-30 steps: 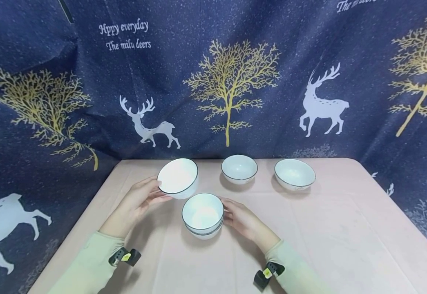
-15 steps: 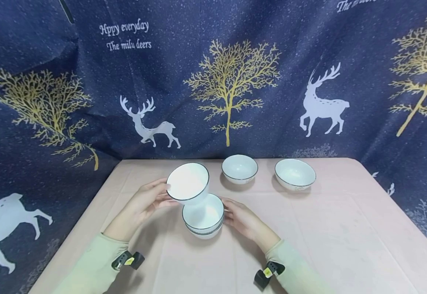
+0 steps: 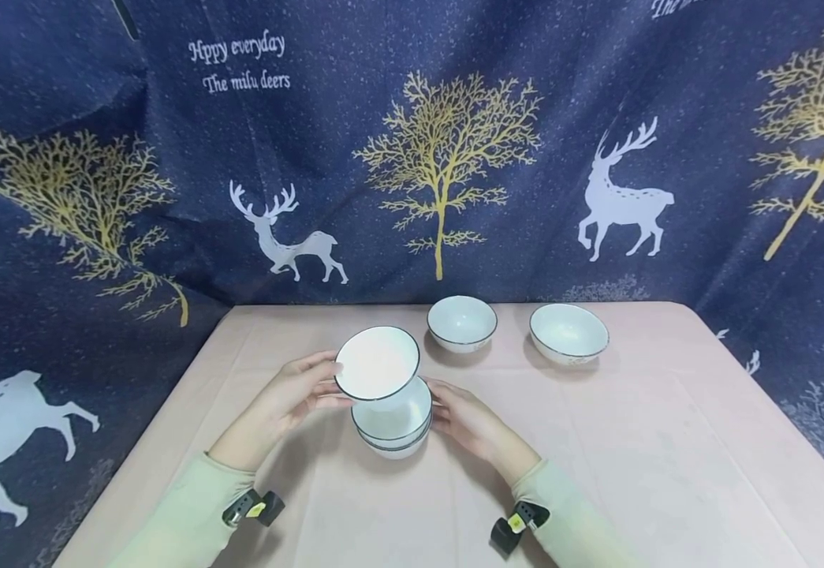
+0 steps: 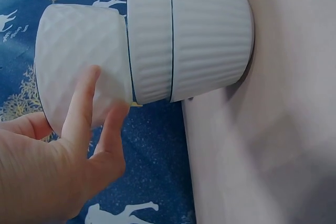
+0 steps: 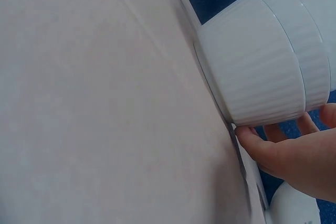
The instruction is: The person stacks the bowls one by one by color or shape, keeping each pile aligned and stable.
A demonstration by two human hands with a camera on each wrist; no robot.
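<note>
My left hand [image 3: 301, 388] grips a white bowl [image 3: 378, 363] with a dark rim, thumb at its edge and fingers against its side. This bowl is tilted over two nested white bowls [image 3: 392, 424] and hides part of their far rim in the head view. In the left wrist view, the held bowl [image 4: 76, 51] has a diamond-patterned wall, and its base is right at the upper rim of the ribbed stack [image 4: 210, 30]. At the stack's right side, my right hand [image 3: 470, 418] holds it, fingers curved along the wall [image 5: 252, 66].
Two more white bowls with dark rims stand at the back of the pink-covered table [image 3: 667, 442], one behind the stack [image 3: 462, 322] and another farther right [image 3: 569, 331]. A dark blue curtain [image 3: 511, 197] with deer and trees hangs behind the table.
My left hand has brought its bowl rightward and toward me, from left of the stack to over it. The right hand and the stack have stayed put.
</note>
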